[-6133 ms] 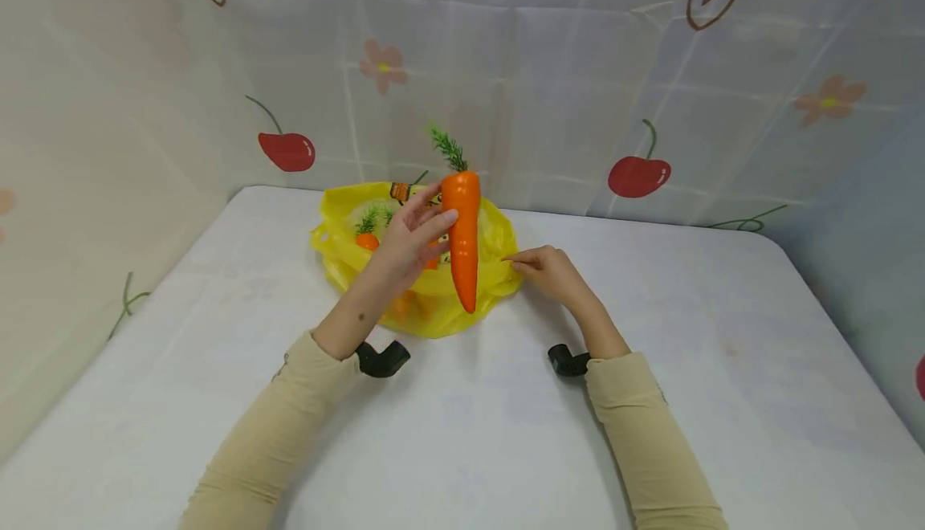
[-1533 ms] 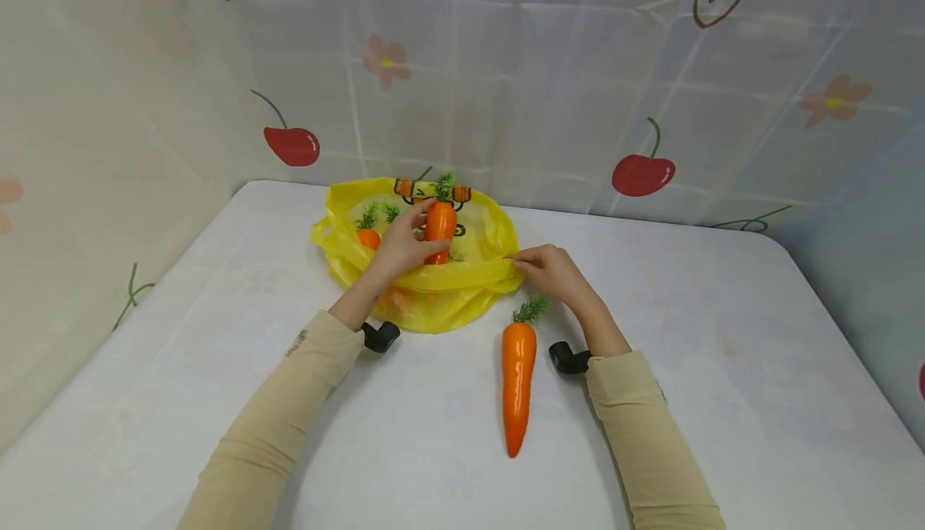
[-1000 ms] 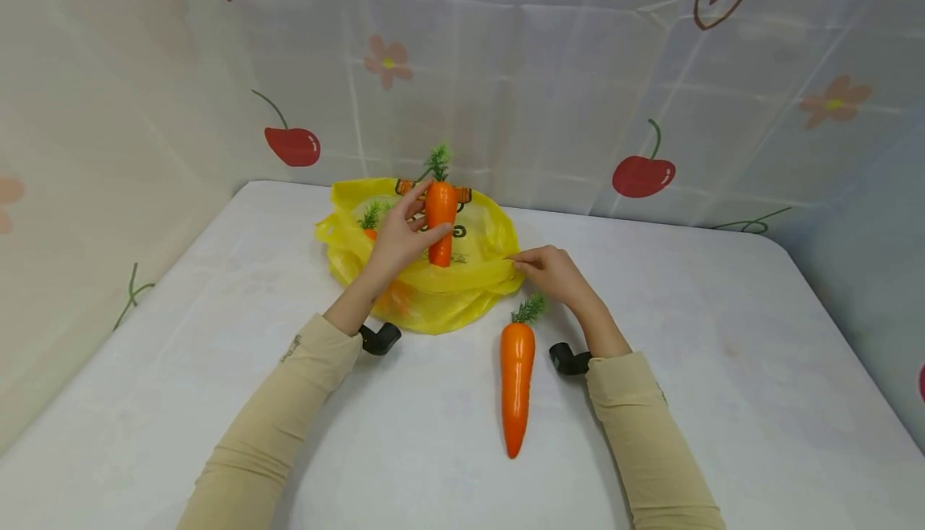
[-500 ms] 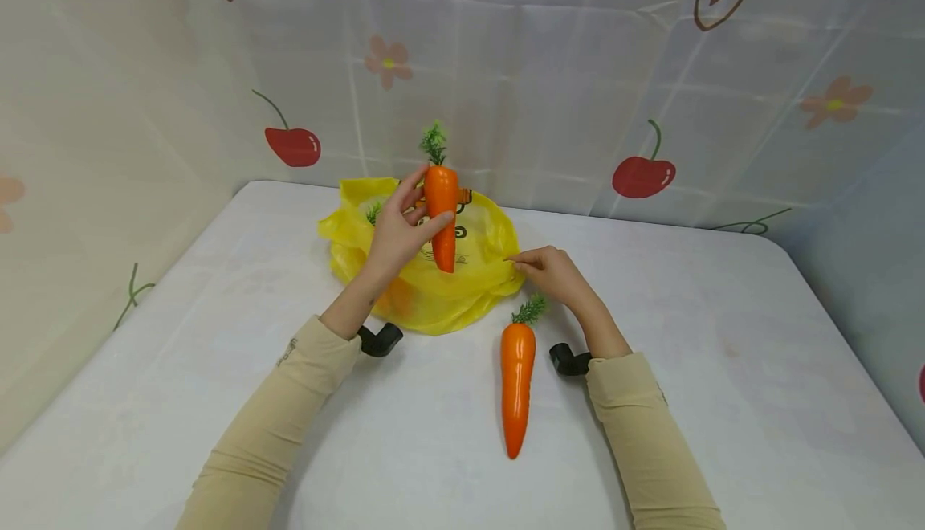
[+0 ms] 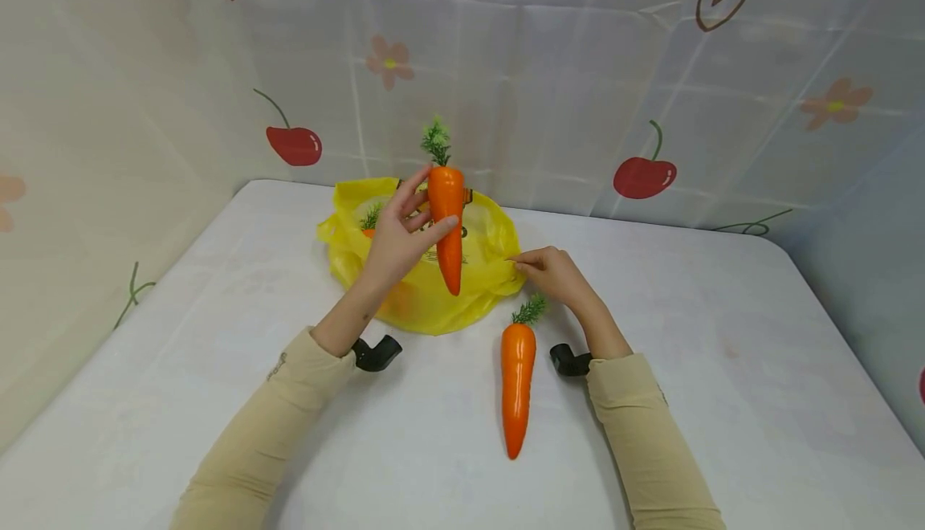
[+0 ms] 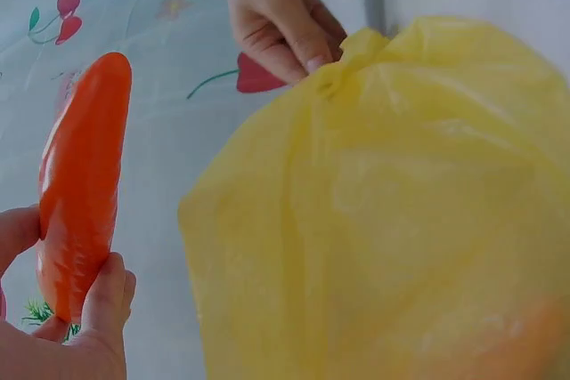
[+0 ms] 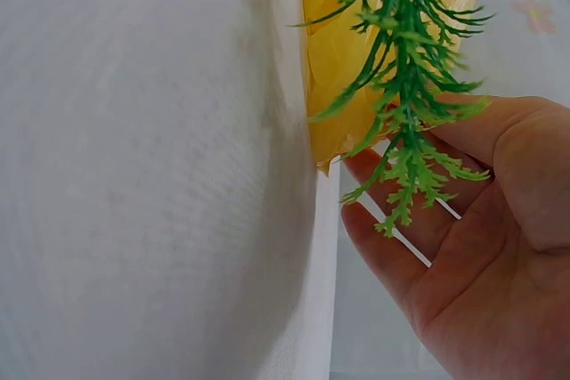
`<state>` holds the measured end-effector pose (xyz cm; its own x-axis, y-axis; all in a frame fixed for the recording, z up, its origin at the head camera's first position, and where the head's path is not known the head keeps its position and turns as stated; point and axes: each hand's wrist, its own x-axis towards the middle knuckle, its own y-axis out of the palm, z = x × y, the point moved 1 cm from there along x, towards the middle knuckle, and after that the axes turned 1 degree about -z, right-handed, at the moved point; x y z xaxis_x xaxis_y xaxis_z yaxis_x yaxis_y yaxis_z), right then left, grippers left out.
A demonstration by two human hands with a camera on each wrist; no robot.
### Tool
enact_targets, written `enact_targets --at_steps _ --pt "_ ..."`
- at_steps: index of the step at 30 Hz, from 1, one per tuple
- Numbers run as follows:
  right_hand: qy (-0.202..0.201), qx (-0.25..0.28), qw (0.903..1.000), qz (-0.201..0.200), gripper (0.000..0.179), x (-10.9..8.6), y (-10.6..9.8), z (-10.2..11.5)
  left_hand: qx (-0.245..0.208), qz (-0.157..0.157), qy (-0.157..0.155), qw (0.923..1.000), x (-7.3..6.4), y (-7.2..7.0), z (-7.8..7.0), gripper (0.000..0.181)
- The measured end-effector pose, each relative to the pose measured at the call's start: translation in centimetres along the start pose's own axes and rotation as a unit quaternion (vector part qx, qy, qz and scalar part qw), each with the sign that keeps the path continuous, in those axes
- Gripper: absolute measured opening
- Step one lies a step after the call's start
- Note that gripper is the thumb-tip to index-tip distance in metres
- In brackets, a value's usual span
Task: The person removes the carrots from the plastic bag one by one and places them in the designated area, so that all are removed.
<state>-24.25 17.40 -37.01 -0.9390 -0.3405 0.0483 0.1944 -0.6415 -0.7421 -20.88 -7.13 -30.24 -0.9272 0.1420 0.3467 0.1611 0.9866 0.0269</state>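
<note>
The left hand (image 5: 399,234) pinches the held carrot (image 5: 446,213), thumb on one side and fingers on the other, around its thick upper half; leaves point up past the fingertips and the narrow tip hangs down below the thumb. In the head view this carrot stands in front of the bag (image 5: 433,311), and the left wrist view shows it apart from the plastic. Its glossy, smooth skin suggests a light, stiff plastic piece, slightly slippery but hardly fragile; the broad shoulder just under the leaves looks the best place to take hold, as the feathery top would likely bend and the taper could slide through the fingers. The right hand (image 5: 551,271) pinches the bag's edge, narrow between thumb and fingers, to the right of the left hand. The bag looks thin, soft and floppy, liable to fold inward without that pinch. Behind the left hand, inside the bag, a green top (image 5: 372,215) shows with a bit of orange under it; the left forearm and the bag's folds partly block that side. On the bench (image 5: 730,434), the loose carrot (image 5: 516,377) lies on the near side of the right hand, its leaves so close that I cannot tell whether they touch the fingers.
</note>
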Motion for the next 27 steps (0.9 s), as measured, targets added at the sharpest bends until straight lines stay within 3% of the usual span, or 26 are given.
enact_targets --at_steps 6,11,19,23,27 --pt "-0.008 0.002 1.0 -0.001 0.025 -0.1 0.0 0.1 -0.014 0.034 -0.066 0.9971 -2.7 0.4 0.6 0.068" --pt "-0.004 0.002 1.0 0.0 0.025 -0.2 0.0 0.2 0.022 0.056 -0.113 0.9918 -4.8 0.5 1.3 0.069" --pt "0.005 0.0 1.0 0.005 0.026 -0.1 0.0 0.2 0.053 0.107 -0.116 0.9861 -7.4 1.1 1.9 0.074" --pt "0.004 -0.001 1.0 0.002 0.026 -0.2 0.0 0.2 0.089 0.145 -0.125 0.9775 -8.3 1.6 2.5 0.075" --pt "0.007 0.003 1.0 0.002 0.026 -0.3 0.0 0.2 0.14 0.151 -0.153 0.9664 -8.8 2.0 3.4 0.073"
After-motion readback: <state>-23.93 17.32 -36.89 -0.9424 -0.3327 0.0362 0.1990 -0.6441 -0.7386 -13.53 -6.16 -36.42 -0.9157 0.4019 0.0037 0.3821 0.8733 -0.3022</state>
